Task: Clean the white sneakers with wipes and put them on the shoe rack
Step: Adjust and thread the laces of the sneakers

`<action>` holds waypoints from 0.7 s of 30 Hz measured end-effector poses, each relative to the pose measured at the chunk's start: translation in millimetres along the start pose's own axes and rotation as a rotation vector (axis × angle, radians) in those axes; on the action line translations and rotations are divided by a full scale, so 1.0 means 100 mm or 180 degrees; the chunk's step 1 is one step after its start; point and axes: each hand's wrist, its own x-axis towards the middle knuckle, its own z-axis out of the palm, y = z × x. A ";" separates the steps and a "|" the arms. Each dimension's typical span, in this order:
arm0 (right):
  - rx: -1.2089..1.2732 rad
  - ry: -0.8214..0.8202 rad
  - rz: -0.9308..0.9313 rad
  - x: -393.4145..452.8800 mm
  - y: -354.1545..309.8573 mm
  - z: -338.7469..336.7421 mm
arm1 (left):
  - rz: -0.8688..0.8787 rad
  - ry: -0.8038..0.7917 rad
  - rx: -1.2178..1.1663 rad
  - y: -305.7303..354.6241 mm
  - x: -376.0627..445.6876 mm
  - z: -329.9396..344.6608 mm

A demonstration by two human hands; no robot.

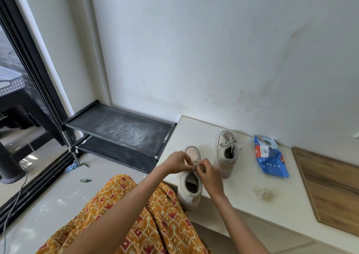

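Observation:
Two white sneakers stand on a low cream bench (242, 201). The near sneaker (189, 187) is right in front of me, toe pointing away. My left hand (175, 161) and my right hand (208, 173) meet over its tongue, each pinching its laces (196, 166). The far sneaker (226, 152) stands to the right with its laces tied in a bow. A blue wipes pack (271, 157) lies right of it. A crumpled used wipe (263, 192) lies on the bench nearer me. The black two-tier shoe rack (118, 129), dusty on top, stands left of the bench.
A wooden board (330, 183) covers the bench's right part. A white wall rises behind. A black-framed glass door (29, 63) is at the left, with a grey cable (13, 205) on the floor. My patterned orange skirt (136, 215) fills the foreground.

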 end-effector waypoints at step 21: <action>-0.0035 0.0272 -0.0268 -0.10 0.04 0.06 | -0.0053 -0.0998 0.0038 0.04 0.18 -0.14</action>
